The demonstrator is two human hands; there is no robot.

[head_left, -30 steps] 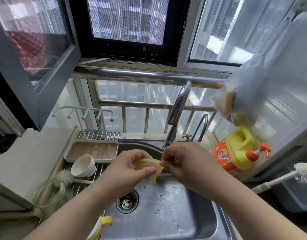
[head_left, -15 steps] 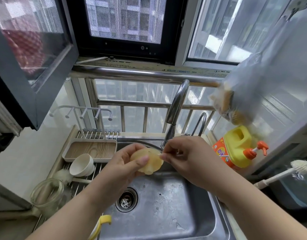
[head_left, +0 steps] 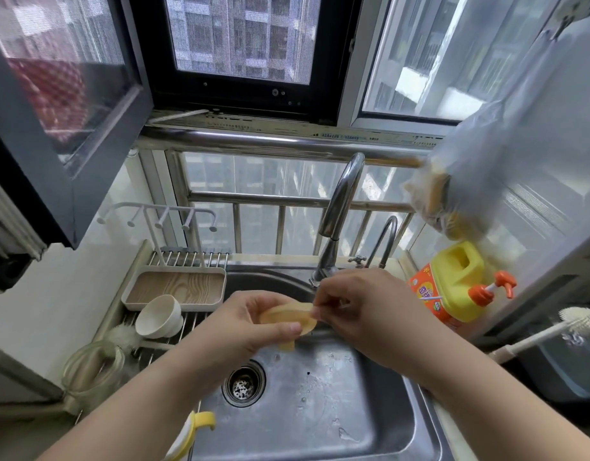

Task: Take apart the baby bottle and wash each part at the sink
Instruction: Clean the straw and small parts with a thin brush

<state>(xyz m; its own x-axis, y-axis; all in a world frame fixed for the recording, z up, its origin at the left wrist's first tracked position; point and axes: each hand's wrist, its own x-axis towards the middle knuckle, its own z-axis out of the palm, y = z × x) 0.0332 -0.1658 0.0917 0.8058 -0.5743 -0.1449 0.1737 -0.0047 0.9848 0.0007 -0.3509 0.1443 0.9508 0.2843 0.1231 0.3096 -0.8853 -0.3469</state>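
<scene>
Mid-wash: left hand (head_left: pixel 253 322) pinches the yellowish silicone teat (head_left: pixel 288 319) over the sink (head_left: pixel 320 410); right hand (head_left: pixel 356 307) fingers nip its edge, probably rubbing. No water visible; next needs faucet (head_left: pixel 340 207) on.

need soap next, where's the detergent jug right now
In the head view the yellow and orange detergent jug stands on the counter right of the sink, beyond the right hand, beside the small tap.

Faucet (head_left: pixel 340 207) standing behind sink (head_left: pixel 380 414); drying rack (head_left: pixel 184 257) lying left, carrying tray (head_left: pixel 175 287) and bowl (head_left: pixel 159 316); detergent jug (head_left: pixel 453 287) sitting right.
</scene>
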